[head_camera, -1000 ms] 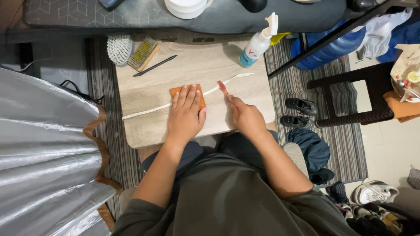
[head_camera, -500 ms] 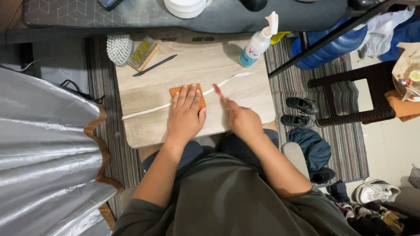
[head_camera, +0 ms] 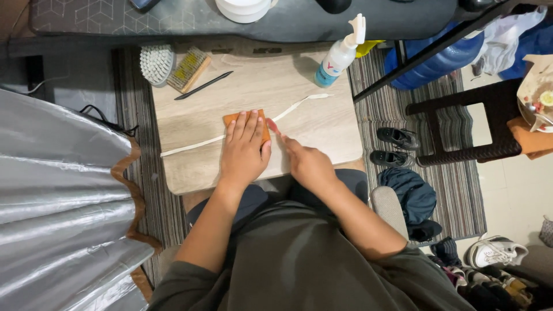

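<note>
While our left hand point(head_camera: 245, 151) lies flat with fingers spread on the small orange cloth pad point(head_camera: 246, 120), that pad sits in the middle of the pale wooden board point(head_camera: 322, 129), on top of the long white lace point(head_camera: 190, 146). Our right hand point(head_camera: 308, 164), just right of the pad, points one finger at the lace and grips nothing. We think the thin, floppy lace could slide on the smooth board if the soft pad slips.
</note>
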